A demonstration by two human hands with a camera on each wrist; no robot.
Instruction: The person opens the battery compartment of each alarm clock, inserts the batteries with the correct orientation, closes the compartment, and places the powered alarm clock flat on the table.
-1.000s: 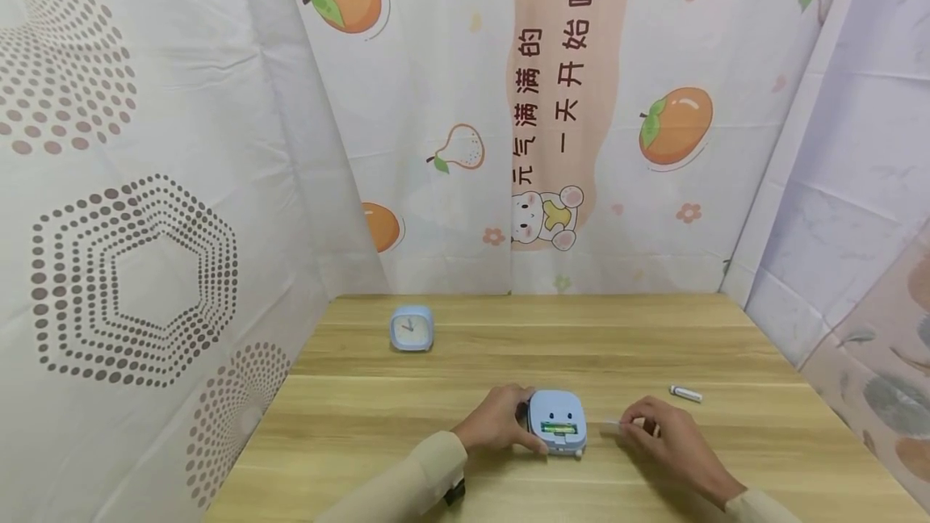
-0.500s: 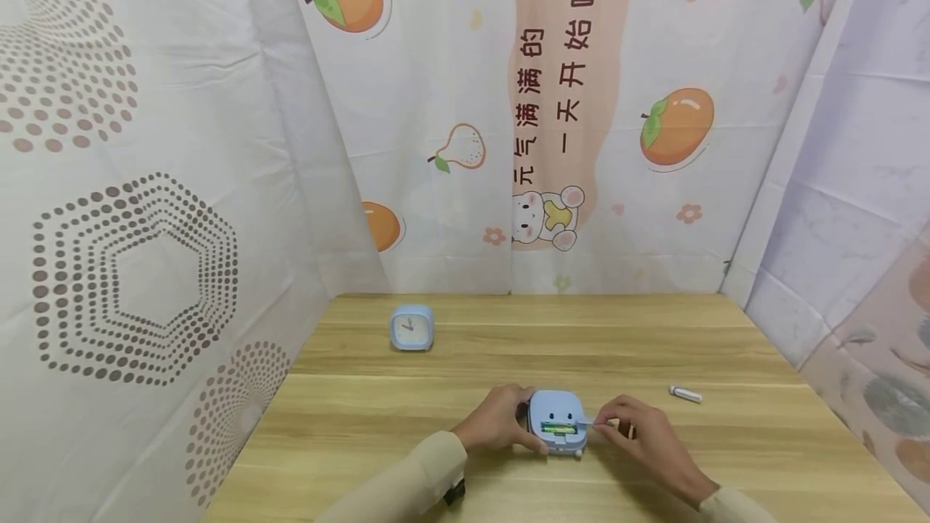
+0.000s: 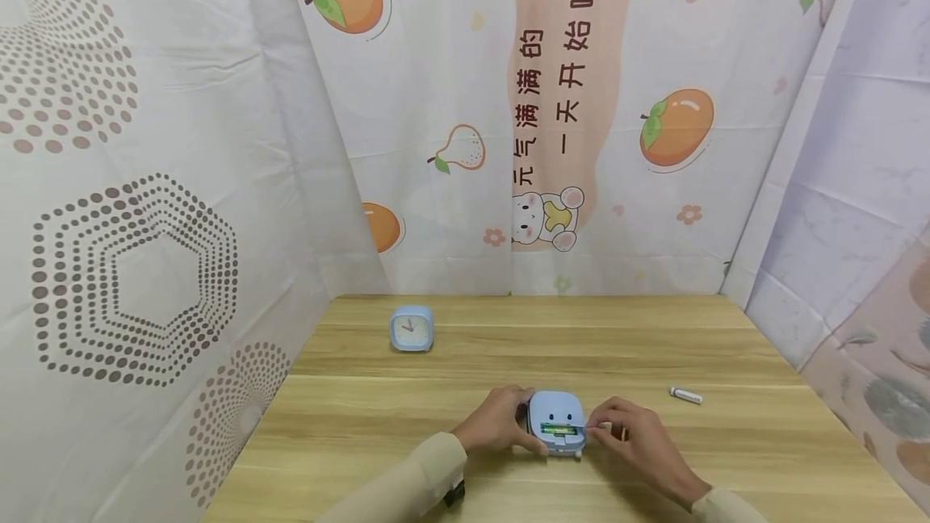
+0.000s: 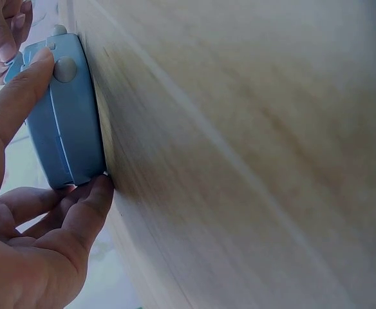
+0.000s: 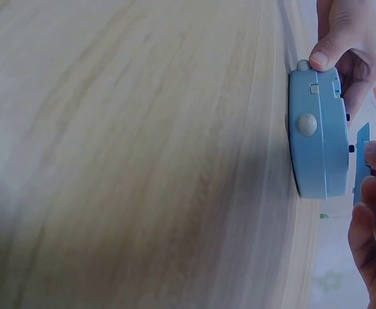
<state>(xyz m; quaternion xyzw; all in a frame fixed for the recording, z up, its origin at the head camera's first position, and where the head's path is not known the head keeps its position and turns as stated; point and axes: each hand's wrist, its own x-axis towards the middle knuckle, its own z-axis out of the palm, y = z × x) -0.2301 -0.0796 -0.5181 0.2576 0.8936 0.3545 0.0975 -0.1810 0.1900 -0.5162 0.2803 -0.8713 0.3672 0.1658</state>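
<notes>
A light blue alarm clock (image 3: 556, 404) lies face down on the wooden table, its back upward. In its uncovered battery slot sits a green battery (image 3: 558, 429). My left hand (image 3: 496, 424) holds the clock from the left, thumb along the near side and fingers round the far side. The right hand (image 3: 638, 439) pinches a small blue battery cover (image 5: 362, 161) between thumb and fingertips. In the right wrist view that cover stands just off the clock's back, by the knobs. Two pale feet, one of them the round foot (image 5: 307, 125), stick out of the clock's near side.
A loose white battery (image 3: 686, 395) lies on the table (image 3: 508, 345) beyond the right hand. Toward the back left stands a second blue clock (image 3: 411, 329), its dial facing me. Printed curtains (image 3: 450, 87) hang behind and at both sides.
My right hand has moved left with the battery cover, from beside the clock to the right end of its battery slot. The left hand and the clock have stayed put.
</notes>
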